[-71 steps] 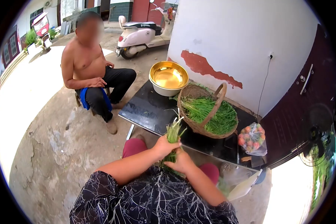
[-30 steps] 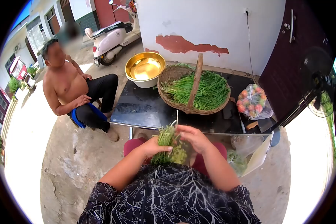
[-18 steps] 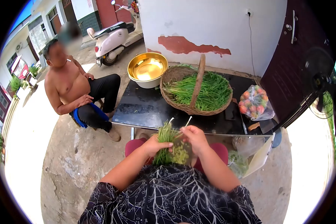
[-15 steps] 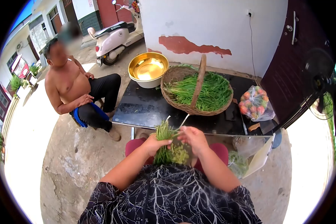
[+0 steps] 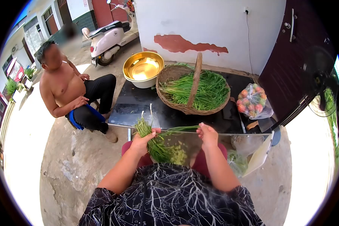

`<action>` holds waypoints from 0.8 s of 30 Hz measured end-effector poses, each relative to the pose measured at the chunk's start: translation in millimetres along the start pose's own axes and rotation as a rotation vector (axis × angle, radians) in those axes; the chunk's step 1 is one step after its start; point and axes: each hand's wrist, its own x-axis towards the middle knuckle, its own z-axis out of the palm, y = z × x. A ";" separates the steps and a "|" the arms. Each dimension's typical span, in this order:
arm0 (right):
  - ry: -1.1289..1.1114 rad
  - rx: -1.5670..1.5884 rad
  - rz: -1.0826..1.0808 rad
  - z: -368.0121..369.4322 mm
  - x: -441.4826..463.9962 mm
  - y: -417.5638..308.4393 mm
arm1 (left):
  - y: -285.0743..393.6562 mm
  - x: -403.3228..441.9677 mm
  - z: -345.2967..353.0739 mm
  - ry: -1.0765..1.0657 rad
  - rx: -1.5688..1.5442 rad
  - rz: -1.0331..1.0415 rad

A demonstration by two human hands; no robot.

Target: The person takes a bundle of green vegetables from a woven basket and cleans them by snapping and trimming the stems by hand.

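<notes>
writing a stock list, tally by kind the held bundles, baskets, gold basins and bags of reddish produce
Thick green stalk bundle in the left hand: 1
Brown woven basket with arched handle: 1
Round gold basin: 1
Clear plastic bag of round reddish produce: 1
Total: 4

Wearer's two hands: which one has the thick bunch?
The left hand: it's wrapped around the bunch of greens, while the right hand pinches only a few thin strands.

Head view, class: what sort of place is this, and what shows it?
Probably a house's outdoor yard: a scooter is parked on the ground, and a table stands beside a wall and door.
</notes>
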 end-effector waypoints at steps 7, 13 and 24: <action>0.189 -0.206 -0.162 -35.1 14.2 -11.6 | 9.3 2.3 -25.8 0.304 -0.065 0.078; -0.398 -0.381 0.088 13.1 -25.7 -4.7 | 1.6 -11.9 25.7 0.116 0.203 -0.066; -0.611 -0.137 0.286 39.7 -54.6 6.7 | -7.9 -27.0 48.8 0.045 0.313 -0.083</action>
